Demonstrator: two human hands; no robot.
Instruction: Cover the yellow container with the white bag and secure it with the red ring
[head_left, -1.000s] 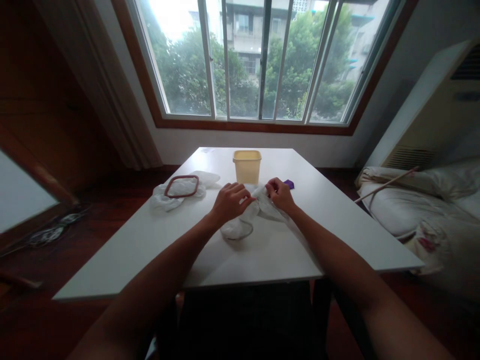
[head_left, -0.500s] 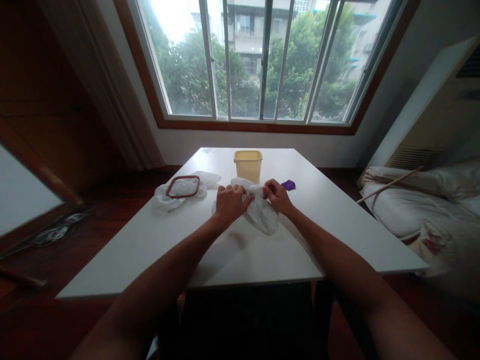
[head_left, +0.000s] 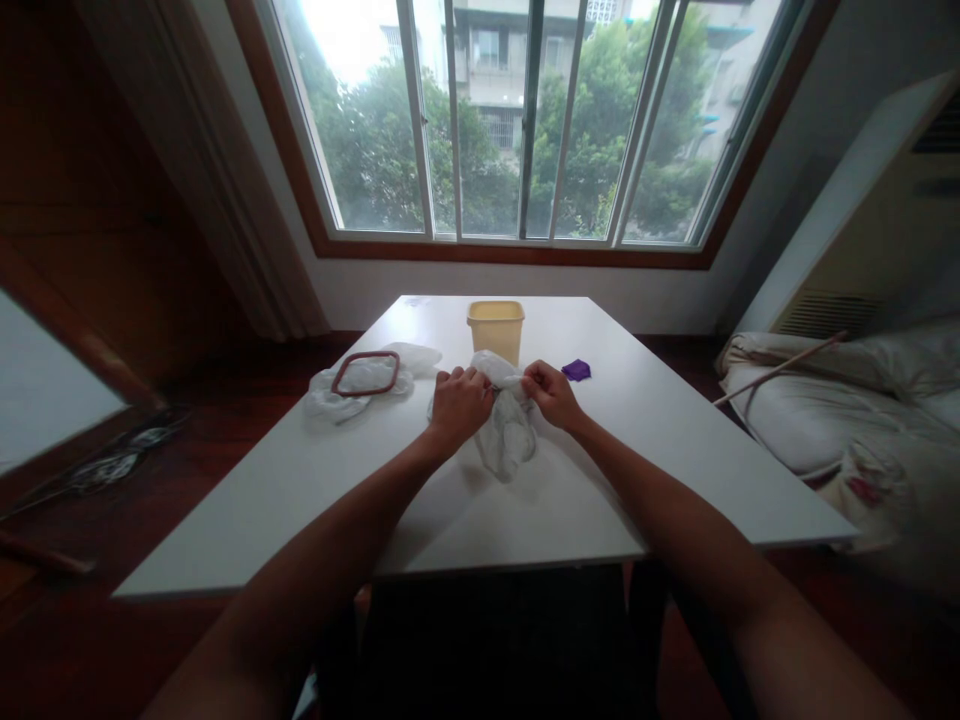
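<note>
A thin, whitish plastic bag [head_left: 507, 440] is bunched between my two hands over the middle of the table. My left hand [head_left: 460, 405] has its fingers curled around the bag's left side. On the other side, my right hand [head_left: 553, 394] pinches a gathered part of it. The lower end of the bag hangs crumpled below the hands. Just behind stands a yellow plastic bin [head_left: 496, 330], its lower front partly hidden by the bag. Close to my right hand lies a small purple bundle [head_left: 577, 370], whose kind I cannot make out.
On the table's left, a reddish-brown rounded square frame [head_left: 366, 373] lies on another crumpled white plastic bag [head_left: 330, 400]. The white table [head_left: 315, 510] narrows toward the window. A covered sofa [head_left: 795, 410] with a stick [head_left: 780, 370] on it stands at the right.
The bag's hanging end has swung left and bunched up below my hands. My right hand has shifted very slightly left; the left hand has barely moved.
</note>
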